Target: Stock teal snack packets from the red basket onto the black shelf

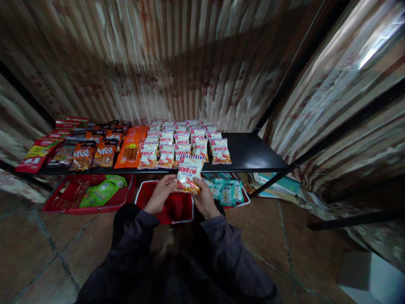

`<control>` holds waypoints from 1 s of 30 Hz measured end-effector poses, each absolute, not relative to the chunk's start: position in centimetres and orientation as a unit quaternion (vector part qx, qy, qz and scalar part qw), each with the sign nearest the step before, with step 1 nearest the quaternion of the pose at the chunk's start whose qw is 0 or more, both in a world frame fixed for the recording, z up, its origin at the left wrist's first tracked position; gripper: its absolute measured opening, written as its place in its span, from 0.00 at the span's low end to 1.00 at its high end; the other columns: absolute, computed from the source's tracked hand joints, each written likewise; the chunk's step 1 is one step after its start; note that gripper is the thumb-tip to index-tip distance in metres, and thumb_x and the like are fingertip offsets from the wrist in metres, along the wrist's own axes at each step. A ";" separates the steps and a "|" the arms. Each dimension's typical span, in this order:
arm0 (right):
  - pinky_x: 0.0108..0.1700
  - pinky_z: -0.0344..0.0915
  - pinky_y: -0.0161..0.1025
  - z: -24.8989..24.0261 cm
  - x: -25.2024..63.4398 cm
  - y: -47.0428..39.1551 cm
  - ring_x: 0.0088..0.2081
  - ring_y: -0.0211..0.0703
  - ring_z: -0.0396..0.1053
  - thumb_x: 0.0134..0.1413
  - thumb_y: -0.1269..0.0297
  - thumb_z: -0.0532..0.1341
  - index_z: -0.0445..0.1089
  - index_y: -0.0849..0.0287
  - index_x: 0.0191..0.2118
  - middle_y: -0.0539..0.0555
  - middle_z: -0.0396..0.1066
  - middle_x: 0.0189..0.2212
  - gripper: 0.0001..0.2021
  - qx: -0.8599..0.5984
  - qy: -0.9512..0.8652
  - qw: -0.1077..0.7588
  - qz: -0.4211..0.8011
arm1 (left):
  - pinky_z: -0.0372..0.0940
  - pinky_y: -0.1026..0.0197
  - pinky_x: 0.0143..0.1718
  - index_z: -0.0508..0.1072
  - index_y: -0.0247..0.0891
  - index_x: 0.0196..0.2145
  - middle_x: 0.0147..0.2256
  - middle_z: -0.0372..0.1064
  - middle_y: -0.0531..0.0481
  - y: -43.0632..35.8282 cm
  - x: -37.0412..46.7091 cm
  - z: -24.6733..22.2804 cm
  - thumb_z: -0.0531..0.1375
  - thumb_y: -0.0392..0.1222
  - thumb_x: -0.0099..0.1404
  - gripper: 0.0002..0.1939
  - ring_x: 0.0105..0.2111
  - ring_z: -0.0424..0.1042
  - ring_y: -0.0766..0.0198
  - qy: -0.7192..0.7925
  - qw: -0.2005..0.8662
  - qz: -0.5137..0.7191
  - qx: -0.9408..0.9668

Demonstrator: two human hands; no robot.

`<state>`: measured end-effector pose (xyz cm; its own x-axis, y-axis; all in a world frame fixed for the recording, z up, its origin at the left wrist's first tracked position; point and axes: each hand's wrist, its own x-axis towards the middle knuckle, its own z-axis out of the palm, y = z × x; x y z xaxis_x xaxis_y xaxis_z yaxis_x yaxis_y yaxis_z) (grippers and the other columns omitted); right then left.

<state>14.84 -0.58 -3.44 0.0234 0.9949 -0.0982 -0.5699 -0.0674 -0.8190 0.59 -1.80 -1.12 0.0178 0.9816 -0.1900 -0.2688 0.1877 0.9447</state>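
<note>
A white and orange snack bag with a striped top edge is held upright in front of the black shelf, above a red basket. My right hand grips its lower right side. At its lower left side is my left hand, with the fingers closed on the bag's edge. Behind it, several matching snack bags stand in rows on the shelf. Left of those rows lies an orange packet, beside dark and orange bags.
Red bags lie at the shelf's left end. Below are a red basket with green packets, a middle red basket, and one holding teal packets. A black post and books are at the right.
</note>
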 end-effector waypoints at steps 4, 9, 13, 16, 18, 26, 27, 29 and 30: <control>0.40 0.70 0.47 -3.6 15.0 -0.7 0.36 0.51 0.74 0.43 0.56 0.64 0.70 0.61 0.40 0.58 0.76 0.37 0.18 -0.370 -0.297 0.609 0.636 | 0.67 0.62 0.33 0.71 0.37 0.36 0.35 0.73 0.46 -2.2 0.8 -0.8 0.68 0.50 0.47 0.21 0.34 0.72 0.62 0.464 0.631 0.484 0.390; 0.40 0.70 0.44 -4.0 15.5 -1.2 0.34 0.47 0.74 0.44 0.52 0.66 0.70 0.59 0.40 0.55 0.76 0.35 0.19 -0.394 -0.334 0.599 0.612 | 0.66 0.63 0.29 0.70 0.35 0.35 0.32 0.74 0.46 -2.2 1.0 -0.9 0.69 0.50 0.44 0.23 0.31 0.73 0.61 0.491 0.616 0.479 0.387; 0.39 0.70 0.43 -4.4 16.1 -1.4 0.35 0.46 0.73 0.44 0.50 0.66 0.70 0.59 0.40 0.55 0.76 0.36 0.20 -0.420 -0.375 0.581 0.588 | 0.65 0.62 0.26 0.69 0.35 0.35 0.33 0.74 0.44 -2.2 1.6 -1.7 0.68 0.50 0.45 0.23 0.32 0.74 0.58 0.507 0.593 0.490 0.388; 0.39 0.69 0.44 -4.7 16.6 -1.4 0.34 0.46 0.73 0.44 0.49 0.65 0.71 0.59 0.39 0.54 0.76 0.35 0.20 -0.428 -0.384 0.580 0.578 | 0.66 0.61 0.27 0.68 0.35 0.36 0.34 0.74 0.44 -2.3 2.3 -2.5 0.67 0.50 0.47 0.23 0.32 0.74 0.58 0.508 0.588 0.489 0.397; 0.39 0.70 0.44 -4.8 16.9 -1.4 0.34 0.46 0.73 0.44 0.49 0.65 0.71 0.59 0.39 0.54 0.76 0.34 0.20 -0.429 -0.385 0.581 0.575 | 0.66 0.61 0.27 0.67 0.35 0.38 0.34 0.74 0.44 -2.2 2.7 -2.9 0.67 0.50 0.47 0.23 0.33 0.74 0.57 0.509 0.586 0.487 0.400; 0.38 0.69 0.44 -6.1 18.3 -0.9 0.33 0.46 0.73 0.45 0.49 0.65 0.71 0.59 0.40 0.54 0.76 0.33 0.21 -0.432 -0.390 0.576 0.575 | 0.67 0.60 0.27 0.68 0.36 0.40 0.35 0.74 0.43 -1.8 3.8 -3.4 0.69 0.50 0.44 0.28 0.33 0.74 0.56 0.508 0.610 0.467 0.389; 0.38 0.69 0.44 -6.3 18.5 -0.8 0.33 0.45 0.73 0.45 0.49 0.65 0.71 0.59 0.40 0.53 0.76 0.33 0.20 -0.432 -0.392 0.573 0.575 | 0.67 0.60 0.27 0.68 0.36 0.39 0.35 0.74 0.43 -1.8 3.9 -3.4 0.69 0.51 0.43 0.28 0.33 0.74 0.56 0.509 0.611 0.466 0.388; 0.38 0.69 0.44 -6.6 18.7 -0.7 0.33 0.46 0.73 0.45 0.49 0.65 0.71 0.59 0.39 0.53 0.76 0.33 0.20 -0.435 -0.395 0.569 0.576 | 0.67 0.59 0.27 0.68 0.36 0.38 0.35 0.74 0.43 -1.7 4.1 -3.6 0.69 0.51 0.42 0.27 0.32 0.74 0.57 0.509 0.613 0.465 0.385; 0.38 0.69 0.43 -6.6 18.8 -0.7 0.34 0.46 0.73 0.45 0.49 0.65 0.71 0.59 0.39 0.53 0.76 0.33 0.20 -0.437 -0.396 0.568 0.574 | 0.67 0.59 0.28 0.68 0.36 0.37 0.35 0.74 0.43 -1.6 4.2 -3.8 0.69 0.51 0.42 0.26 0.32 0.74 0.57 0.509 0.614 0.466 0.383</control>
